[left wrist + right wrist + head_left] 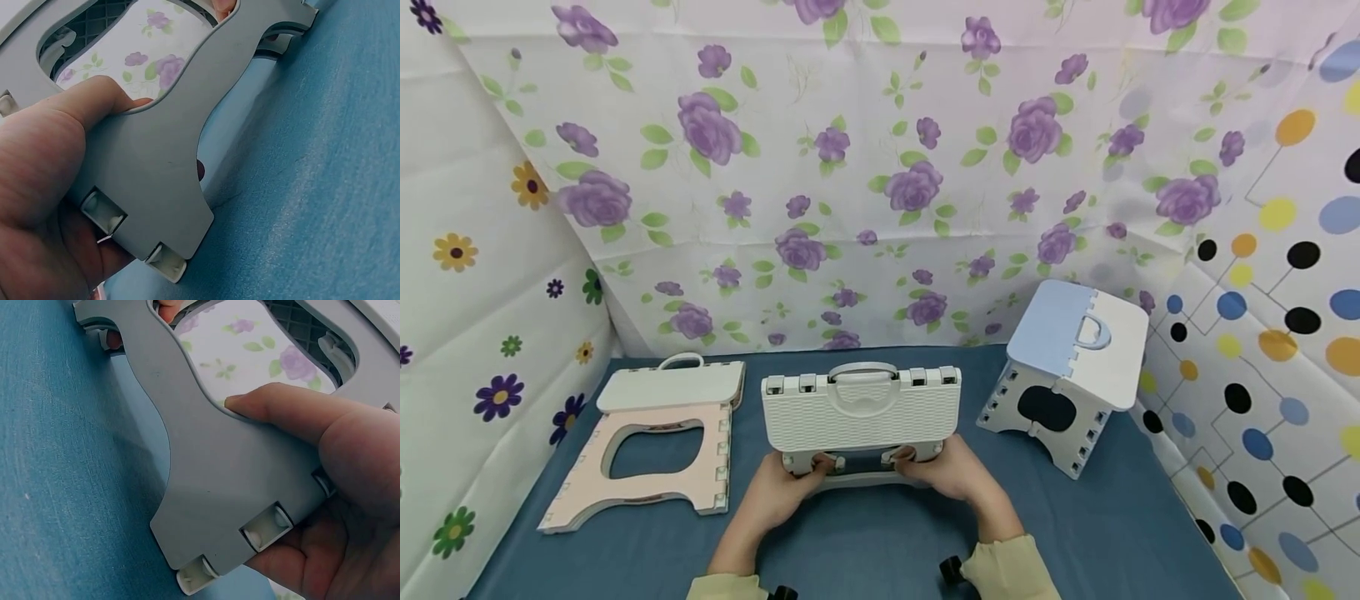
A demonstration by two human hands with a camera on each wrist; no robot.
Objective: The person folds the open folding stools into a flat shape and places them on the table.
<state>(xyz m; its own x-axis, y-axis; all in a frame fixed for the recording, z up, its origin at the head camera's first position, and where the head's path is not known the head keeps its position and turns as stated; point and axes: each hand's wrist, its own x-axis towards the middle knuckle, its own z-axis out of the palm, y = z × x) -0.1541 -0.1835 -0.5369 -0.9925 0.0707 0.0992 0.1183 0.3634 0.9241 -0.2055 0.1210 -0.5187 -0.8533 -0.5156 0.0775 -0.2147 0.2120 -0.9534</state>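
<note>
A white folding stool (805,425) is between my two hands in the middle of the head view, its textured top tilted toward me and its carry handle at the top edge. My left hand (778,492) grips the left side of its leg panel (156,150), with the thumb over the rim of the opening and fingers behind. On the other side my right hand (951,471) grips the panel (194,456) the same way. The wrist views show the panel's lower edge close above the blue cloth. Parts of the fingers are hidden behind the panel.
To the left, a pink and white folding stool (662,492) lies folded down on the blue-covered table (880,550). A blue and white folding stool (1112,350) stands unfolded at the right. Patterned cloths (865,167) hang behind and along both sides.
</note>
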